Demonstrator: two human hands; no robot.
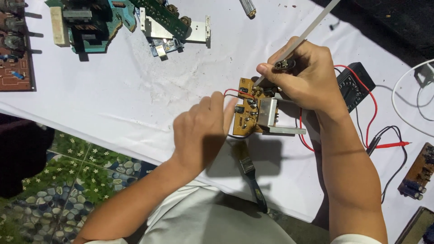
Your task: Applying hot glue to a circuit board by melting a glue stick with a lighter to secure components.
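A small tan circuit board (246, 118) with a bent metal heat-sink bracket (270, 115) lies on the white sheet (135, 95). My left hand (201, 133) rests beside it, fingertips touching its left edge and a red wire (235, 92). My right hand (305, 77) is above the board's top end, closed around a long thin grey tool (312, 30) whose tip meets the board. A small dark part shows between its thumb and forefinger.
A black multimeter (355, 86) with red and black probe leads (391, 145) lies to the right. Several other circuit boards sit at top left (90, 22), far left (16, 68) and lower right (418, 171). A dark-handled brush (253, 180) lies near the sheet's front edge. White cable (398, 104) at right.
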